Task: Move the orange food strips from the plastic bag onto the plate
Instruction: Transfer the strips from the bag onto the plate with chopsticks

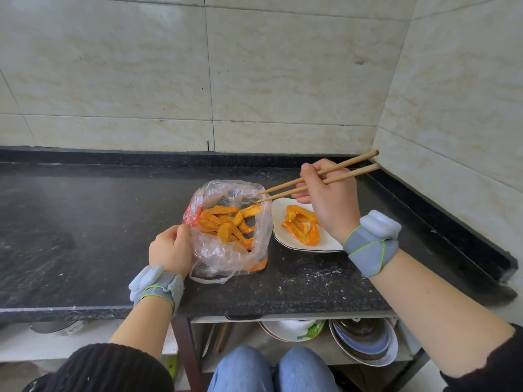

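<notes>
While the left hand (169,250) pinches the bag (230,230) by its left rim, fingers closed on the plastic, the right hand (325,199) holds chopsticks (319,176) w/ tips reaching into the bag's far right opening. Tips sit slightly apart, right at an orange strip at the bag's far side; can't tell if they've actually clamped it. Right grip is closed around the sticks themselves.

Bag: clear plastic, red print on left side, mouth open upward, sits mid-worktop toward the right. Inside: a pile of orange strips (226,224), most of the lot. One orange bit shows through the plastic at the bag's near right corner.

Plate (285,239): white, squarish w/ thin dark rim line, touching or just beside the bag's right side, toward the worktop's right edge. On it: a few strips (301,229), bunched in a loose ring, partly hidden by the right wrist.

Worktop (85,222) is dark speckled stone. Both wrists wear grey bands (370,244). Under the worktop's near edge, a shelf w/ stacked bowls (365,343).
</notes>
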Motion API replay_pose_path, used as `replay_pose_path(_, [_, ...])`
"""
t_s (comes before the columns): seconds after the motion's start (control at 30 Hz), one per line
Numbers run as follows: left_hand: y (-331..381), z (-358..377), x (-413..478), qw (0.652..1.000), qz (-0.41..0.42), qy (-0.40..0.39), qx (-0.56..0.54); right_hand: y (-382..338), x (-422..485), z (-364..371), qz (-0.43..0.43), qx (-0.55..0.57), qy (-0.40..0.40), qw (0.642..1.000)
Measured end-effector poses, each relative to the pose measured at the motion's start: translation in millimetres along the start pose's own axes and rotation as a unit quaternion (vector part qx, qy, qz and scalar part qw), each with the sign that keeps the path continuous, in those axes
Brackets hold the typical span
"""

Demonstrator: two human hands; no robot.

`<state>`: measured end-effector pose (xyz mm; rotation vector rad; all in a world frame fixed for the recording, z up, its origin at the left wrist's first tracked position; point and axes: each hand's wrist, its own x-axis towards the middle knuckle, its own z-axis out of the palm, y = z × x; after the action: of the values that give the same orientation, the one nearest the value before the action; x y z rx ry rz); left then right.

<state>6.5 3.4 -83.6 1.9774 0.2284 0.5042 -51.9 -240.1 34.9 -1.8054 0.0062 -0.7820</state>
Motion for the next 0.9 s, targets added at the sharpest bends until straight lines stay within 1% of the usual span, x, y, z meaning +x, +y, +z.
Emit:
replay_pose_path(0.13, [1,0,-1,1.000,0.002,-0.003,0.001,10,-9,22,0.005,-0.006,-0.028,1.000])
replay_pose_path(0.33, [0,-2,0,1.000,0.011,-0.004,0.008,30,-13,49,0.034,-0.003,-0.044,0.998])
replay_pose_path(0.5, [0,1,0,1.000,0.009,0.003,0.005,39,-15,71,0.005,-0.059,-0.064,0.996])
replay_pose_path(0.6, [0,2,0,1.000,0.013,0.004,0.008,42,-17,81,-0.011,-0.070,-0.062,0.995])
replay_pose_path(0.9, [-3,2,2,1.000,0.019,0.001,-0.003,51,-22,108,0.009,-0.045,-0.067,0.997])
